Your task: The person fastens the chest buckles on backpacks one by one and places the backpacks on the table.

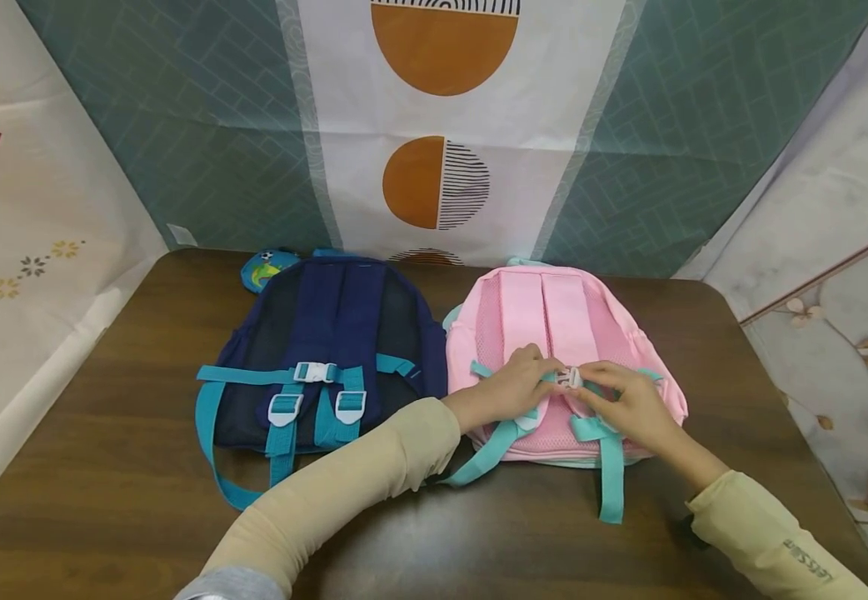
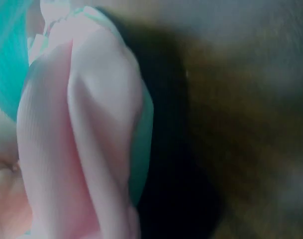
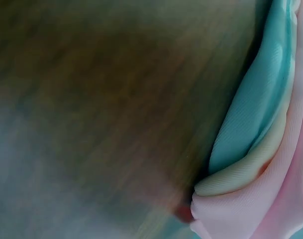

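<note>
A pink backpack (image 1: 614, 325) lies with its straps facing up on the table, its turquoise webbing trailing toward the front edge. Over its middle, both hands meet at a pale side-release buckle (image 1: 569, 377). My left hand (image 1: 512, 385) pinches the buckle's left end and strap, while my right hand (image 1: 627, 402) pinches its right end between thumb and fingers. Whether the two halves are fully joined is too small to tell. In the left wrist view the pink fabric (image 2: 101, 99) fills the left side; the right wrist view shows the bag's turquoise and pink edge (image 3: 255, 109).
Left of the pink bag lies a navy backpack (image 1: 404, 317) with a fastened white buckle (image 1: 314, 372) and turquoise straps. A small blue pouch (image 1: 265, 269) sits behind it. Both bags rest on a brown wooden table (image 1: 104, 467), with patterned cloth (image 1: 217, 125) hanging behind.
</note>
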A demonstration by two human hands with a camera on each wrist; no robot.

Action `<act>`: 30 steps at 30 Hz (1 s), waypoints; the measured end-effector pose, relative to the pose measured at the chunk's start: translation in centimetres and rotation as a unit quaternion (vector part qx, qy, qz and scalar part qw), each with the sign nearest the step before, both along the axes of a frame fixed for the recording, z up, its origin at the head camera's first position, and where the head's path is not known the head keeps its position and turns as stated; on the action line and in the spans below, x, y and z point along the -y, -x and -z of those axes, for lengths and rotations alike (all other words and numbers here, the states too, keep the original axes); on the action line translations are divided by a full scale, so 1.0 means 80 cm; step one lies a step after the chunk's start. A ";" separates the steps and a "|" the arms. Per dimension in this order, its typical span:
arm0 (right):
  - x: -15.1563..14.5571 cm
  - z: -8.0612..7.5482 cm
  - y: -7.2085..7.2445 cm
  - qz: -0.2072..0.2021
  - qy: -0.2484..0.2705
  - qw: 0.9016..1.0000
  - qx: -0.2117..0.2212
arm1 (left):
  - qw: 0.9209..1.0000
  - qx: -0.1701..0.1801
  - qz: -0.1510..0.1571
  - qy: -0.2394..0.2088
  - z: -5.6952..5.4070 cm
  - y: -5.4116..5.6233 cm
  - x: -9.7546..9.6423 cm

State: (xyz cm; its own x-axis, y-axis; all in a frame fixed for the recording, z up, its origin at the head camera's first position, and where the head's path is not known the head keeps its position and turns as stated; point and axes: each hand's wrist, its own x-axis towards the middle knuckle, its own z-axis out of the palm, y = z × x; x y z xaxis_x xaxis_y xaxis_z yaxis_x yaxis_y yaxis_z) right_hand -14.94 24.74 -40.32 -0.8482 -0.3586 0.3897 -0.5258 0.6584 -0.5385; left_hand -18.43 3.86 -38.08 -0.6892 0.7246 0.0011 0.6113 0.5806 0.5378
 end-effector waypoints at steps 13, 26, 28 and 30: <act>0.001 -0.008 0.005 -0.034 -0.056 0.997 -0.042 | 0.997 -0.066 0.007 0.047 -0.018 0.004 0.008; 0.002 -0.036 0.014 -0.134 -0.184 0.949 -0.217 | 0.944 -0.270 0.062 0.176 -0.021 -0.012 0.011; 0.005 -0.038 0.015 -0.144 -0.200 0.939 -0.238 | 0.940 -0.285 0.060 0.178 -0.022 -0.013 0.010; 0.006 -0.039 0.015 -0.145 -0.207 0.935 -0.249 | 0.941 -0.285 0.055 0.177 -0.023 -0.013 0.009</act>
State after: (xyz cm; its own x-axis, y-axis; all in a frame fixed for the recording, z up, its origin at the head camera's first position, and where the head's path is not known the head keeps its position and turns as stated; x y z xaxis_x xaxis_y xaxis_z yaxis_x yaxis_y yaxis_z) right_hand -16.13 24.26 -37.21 -0.4434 -0.7527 0.4866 -0.8317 0.5480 0.0897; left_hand -17.39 3.10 -36.27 -0.5698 0.8165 0.0933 0.8091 0.5773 -0.1097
